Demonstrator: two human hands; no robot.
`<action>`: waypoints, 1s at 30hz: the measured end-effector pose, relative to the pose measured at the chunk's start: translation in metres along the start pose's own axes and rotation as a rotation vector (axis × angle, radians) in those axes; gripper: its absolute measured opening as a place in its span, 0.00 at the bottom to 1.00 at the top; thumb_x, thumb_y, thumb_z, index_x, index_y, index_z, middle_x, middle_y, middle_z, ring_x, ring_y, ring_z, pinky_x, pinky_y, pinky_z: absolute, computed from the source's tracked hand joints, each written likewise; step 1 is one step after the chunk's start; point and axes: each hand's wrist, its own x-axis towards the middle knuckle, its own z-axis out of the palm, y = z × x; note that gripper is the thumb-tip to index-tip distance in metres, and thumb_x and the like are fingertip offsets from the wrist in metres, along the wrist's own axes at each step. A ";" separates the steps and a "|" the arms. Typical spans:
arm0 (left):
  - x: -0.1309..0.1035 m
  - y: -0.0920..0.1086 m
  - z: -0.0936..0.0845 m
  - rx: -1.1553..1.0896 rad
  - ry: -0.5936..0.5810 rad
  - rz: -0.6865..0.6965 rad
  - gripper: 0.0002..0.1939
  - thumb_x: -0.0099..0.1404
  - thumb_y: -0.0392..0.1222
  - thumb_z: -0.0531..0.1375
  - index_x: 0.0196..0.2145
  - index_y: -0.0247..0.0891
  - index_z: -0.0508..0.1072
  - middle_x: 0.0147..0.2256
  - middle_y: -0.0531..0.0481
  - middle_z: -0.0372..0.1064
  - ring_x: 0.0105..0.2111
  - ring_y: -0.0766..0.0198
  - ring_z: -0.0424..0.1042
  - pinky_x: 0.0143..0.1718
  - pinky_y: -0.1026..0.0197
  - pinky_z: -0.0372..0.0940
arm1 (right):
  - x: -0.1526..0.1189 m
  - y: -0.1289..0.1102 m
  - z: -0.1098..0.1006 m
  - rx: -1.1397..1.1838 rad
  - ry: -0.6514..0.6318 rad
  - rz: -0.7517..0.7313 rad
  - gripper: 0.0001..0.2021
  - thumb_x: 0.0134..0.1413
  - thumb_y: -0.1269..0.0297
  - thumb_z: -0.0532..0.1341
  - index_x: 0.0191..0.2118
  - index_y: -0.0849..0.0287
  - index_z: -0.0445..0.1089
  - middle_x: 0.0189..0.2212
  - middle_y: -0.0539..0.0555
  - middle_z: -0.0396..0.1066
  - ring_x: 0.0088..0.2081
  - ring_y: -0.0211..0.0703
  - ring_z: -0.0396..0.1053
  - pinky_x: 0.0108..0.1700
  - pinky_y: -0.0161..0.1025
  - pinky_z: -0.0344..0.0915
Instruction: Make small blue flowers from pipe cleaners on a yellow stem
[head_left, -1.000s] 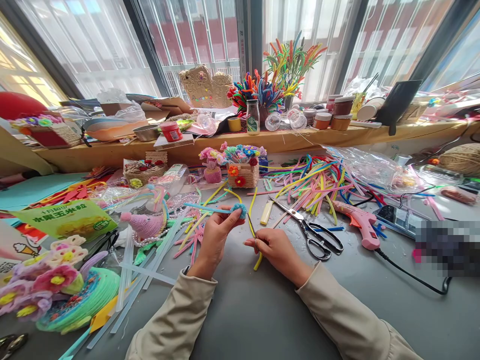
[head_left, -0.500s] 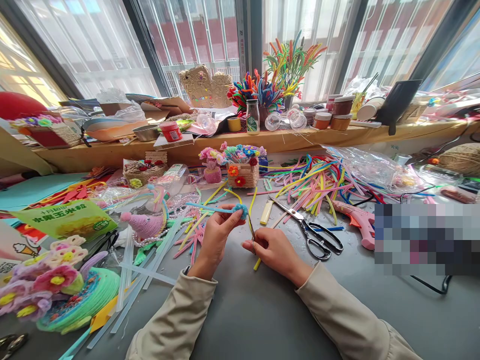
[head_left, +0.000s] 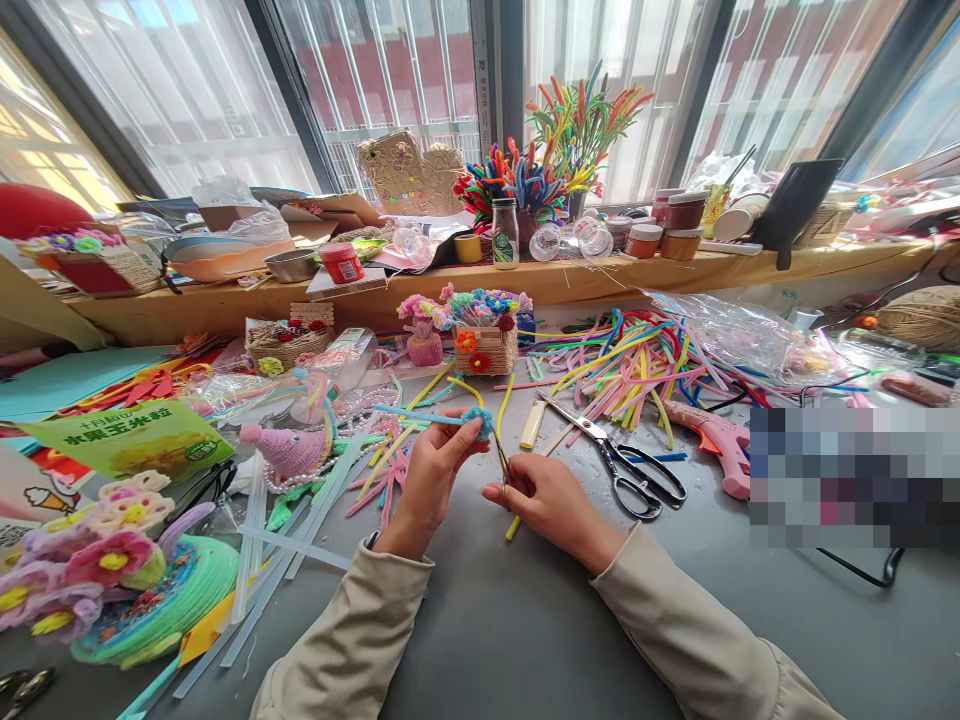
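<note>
1. The blue fuzzy piece is partly covered by the left hand; its shape is too small to tell.
2. The lower end of the thin dark tool is partly hidden by the right hand.
3. The pink glue gun is partly masked by pixel blocks.
4. The twine ball, far right, is cut off.
5. Both sleeves are cut off at the near edge.

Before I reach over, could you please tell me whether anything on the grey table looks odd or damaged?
Nothing looks plainly damaged. The multicoloured heap of fuzzy stems sprawls untidily across the smooth grey table, and the pink plastic glue gun lies on its side, no stand under it.
</note>
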 end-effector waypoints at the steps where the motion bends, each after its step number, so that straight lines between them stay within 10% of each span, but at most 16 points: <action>1: 0.000 0.000 0.000 0.002 0.000 0.001 0.08 0.48 0.36 0.60 0.29 0.37 0.68 0.24 0.56 0.65 0.25 0.73 0.64 0.28 0.69 0.63 | 0.000 0.000 0.000 -0.004 0.006 0.006 0.21 0.44 0.46 0.50 0.17 0.60 0.53 0.16 0.45 0.55 0.19 0.31 0.51 0.21 0.29 0.45; 30: -0.001 0.003 0.002 0.034 0.025 -0.018 0.09 0.46 0.37 0.61 0.27 0.35 0.67 0.23 0.56 0.65 0.24 0.72 0.65 0.28 0.67 0.63 | 0.001 0.000 -0.001 -0.056 0.012 0.020 0.20 0.44 0.48 0.52 0.15 0.60 0.55 0.15 0.46 0.54 0.19 0.31 0.51 0.22 0.30 0.45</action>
